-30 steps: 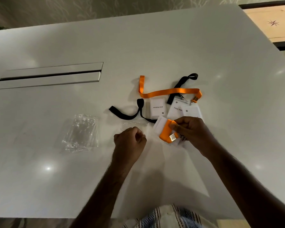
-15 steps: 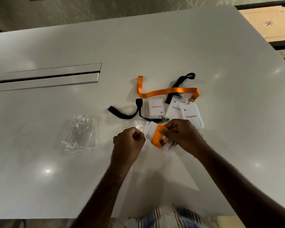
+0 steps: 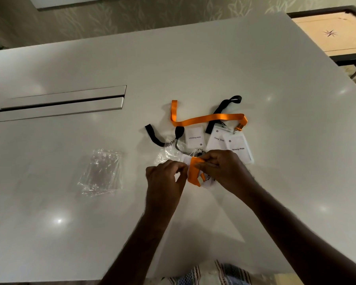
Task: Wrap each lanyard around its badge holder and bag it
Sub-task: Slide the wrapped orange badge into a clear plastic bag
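Badge holders (image 3: 195, 137): four; lanyards (image 3: 209, 118): four

Clear bag (image 3: 169, 155) lifted; wrapped badge (image 3: 194, 173) brought to left hand (image 3: 165, 177).

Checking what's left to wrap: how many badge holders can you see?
4: one orange-wrapped in the right hand; three flat beyond it: left, middle, right.

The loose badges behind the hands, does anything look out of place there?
Slightly: two badges overlap, one partly covering the other's name, and the orange lanyard lies across a black lanyard. Nothing looks damaged.
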`<state>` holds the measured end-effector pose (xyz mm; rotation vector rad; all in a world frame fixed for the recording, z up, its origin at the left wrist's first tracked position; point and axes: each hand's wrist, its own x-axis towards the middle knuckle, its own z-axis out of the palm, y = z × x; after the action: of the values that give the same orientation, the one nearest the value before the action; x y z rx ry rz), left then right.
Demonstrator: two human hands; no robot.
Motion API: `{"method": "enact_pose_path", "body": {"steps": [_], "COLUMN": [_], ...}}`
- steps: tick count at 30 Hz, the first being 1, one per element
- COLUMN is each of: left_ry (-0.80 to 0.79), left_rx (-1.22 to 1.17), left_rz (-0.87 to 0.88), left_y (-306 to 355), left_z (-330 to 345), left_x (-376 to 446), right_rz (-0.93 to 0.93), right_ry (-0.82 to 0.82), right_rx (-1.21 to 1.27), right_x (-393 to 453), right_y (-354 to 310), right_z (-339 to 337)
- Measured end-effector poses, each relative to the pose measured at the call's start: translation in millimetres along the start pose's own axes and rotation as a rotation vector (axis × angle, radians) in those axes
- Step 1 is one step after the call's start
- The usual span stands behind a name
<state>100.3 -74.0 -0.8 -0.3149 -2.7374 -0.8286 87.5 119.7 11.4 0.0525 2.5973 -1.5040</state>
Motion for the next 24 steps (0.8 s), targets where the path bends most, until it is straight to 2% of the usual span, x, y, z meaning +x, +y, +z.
{"method": "enact_pose_path", "body": {"steps": [6,14,18,21,24], "left_ry": [-0.006,-0.004,-0.019,0.020,0.050], "left_rx": [-0.023,-0.030,-0.063,-0.101,-0.092], "left_rz": [-0.020,-0.033,-0.037,-0.008,-0.006], "left_y": [3.3,4.3,10.6,19.0,19.4], "left_z": [2.3,0.0,-1.9,-4.5,-5.1], "left_x": [-3.0,9.1,12.4,12.8,14.4], "right_rz": [0.063,0.050,-0.018,-0.141,-0.175], "right_ry": [0.172,0.332,0.347,0.302,0.311], "right_rx": [0.171,0.248,0.200,0.142,0.136], "right_x": [0.0,-6.1,-9.4,-10.9,-8.5], "right_y": [-2.3,-12.4,-12.8,-12.2,-12.9], "right_z": [7.0,19.0,22.5,24.5,20.7]}}
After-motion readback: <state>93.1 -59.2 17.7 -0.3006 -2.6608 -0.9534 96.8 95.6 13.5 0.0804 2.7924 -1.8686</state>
